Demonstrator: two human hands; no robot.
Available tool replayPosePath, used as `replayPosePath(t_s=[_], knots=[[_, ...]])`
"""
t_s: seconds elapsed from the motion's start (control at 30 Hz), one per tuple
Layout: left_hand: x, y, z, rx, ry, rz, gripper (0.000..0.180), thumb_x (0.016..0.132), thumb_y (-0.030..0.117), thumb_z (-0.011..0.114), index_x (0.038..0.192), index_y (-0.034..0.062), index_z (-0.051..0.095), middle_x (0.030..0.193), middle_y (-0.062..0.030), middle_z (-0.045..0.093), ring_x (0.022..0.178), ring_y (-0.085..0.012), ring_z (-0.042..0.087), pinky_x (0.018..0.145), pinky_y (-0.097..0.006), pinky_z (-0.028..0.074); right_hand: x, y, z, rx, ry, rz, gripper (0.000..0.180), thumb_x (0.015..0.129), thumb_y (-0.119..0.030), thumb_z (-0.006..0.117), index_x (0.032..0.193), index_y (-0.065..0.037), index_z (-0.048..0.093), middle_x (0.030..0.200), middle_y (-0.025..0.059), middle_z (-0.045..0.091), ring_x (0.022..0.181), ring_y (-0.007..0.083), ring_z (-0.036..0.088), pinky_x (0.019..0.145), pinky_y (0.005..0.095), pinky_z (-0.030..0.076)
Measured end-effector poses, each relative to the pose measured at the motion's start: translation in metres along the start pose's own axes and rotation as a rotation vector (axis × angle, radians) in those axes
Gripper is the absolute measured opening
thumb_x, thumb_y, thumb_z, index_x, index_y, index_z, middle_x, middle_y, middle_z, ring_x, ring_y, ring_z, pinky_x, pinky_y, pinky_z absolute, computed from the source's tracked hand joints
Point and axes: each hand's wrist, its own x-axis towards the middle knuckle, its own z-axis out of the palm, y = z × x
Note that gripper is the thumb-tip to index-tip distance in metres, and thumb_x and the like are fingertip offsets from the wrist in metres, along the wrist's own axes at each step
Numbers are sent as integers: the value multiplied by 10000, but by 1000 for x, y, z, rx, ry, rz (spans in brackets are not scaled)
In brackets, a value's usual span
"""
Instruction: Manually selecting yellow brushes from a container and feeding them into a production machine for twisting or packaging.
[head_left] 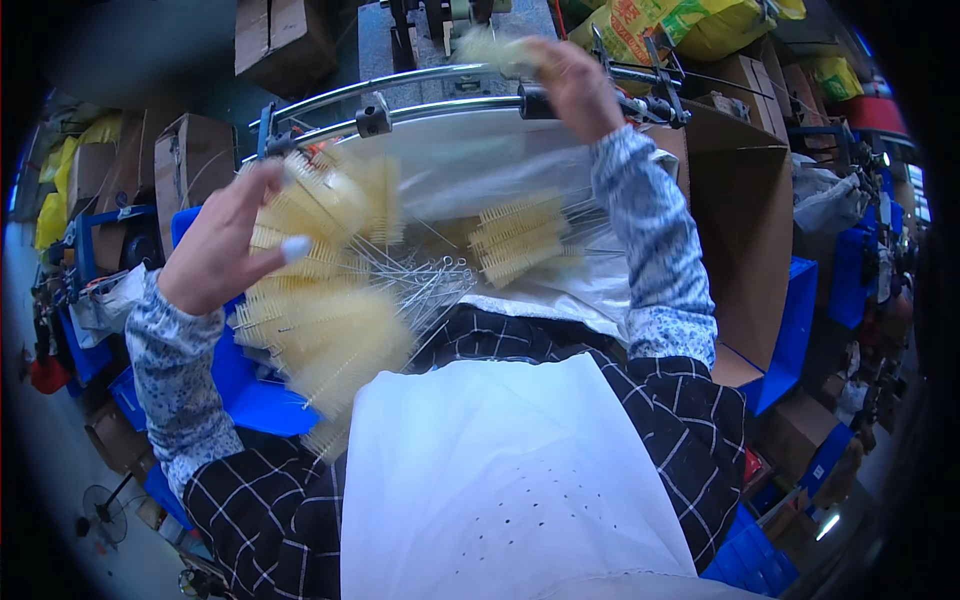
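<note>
A big pile of bottle brushes (345,330) with pale yellow bristles and looped wire handles lies across my lap at the left. More brushes (520,238) sit to the right, their wires crossing in the middle. Over the left pile's outer edge is my left hand (225,240), open, thumb apart from the fingers and a white cover on the thumb tip; I see nothing in it. My right hand (580,90), blurred, is raised at the far metal rods (440,107) and closed around a pale bristled brush (495,50), whose wire I cannot make out.
A tall open cardboard box (735,230) stands to the right, beside a blue bin (788,335). Another blue bin (255,390) is under the left pile. Beyond the rods is a machine on a grey table (380,50). Yellow bags (690,25) lie at the far right.
</note>
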Motion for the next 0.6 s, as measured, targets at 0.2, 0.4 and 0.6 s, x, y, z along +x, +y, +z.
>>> replayPosePath(t_s=[0.2,0.4,0.6], knots=[[-27,-30,14,-122,-373,-245,449,694,168,618,1063,28,403,949,-164,509,858,-321,508,794,-346,400,28,55,9,-712,90,142,231,785,-207,490,997,-255,568,842,35,550,849,209,493,750,361,372],[-27,-31,-8,-365,-332,-302,352,694,91,590,1005,26,440,889,-133,526,814,-219,529,760,-284,417,32,63,12,-733,61,128,238,808,-224,467,1019,-283,561,878,29,545,865,208,487,773,364,358],[-38,-35,-30,-633,-44,-82,348,669,42,572,993,51,446,884,-38,490,814,-131,501,765,-239,403,35,63,13,-711,58,58,265,807,-189,479,1048,-274,547,845,2,527,833,195,468,734,367,343]])
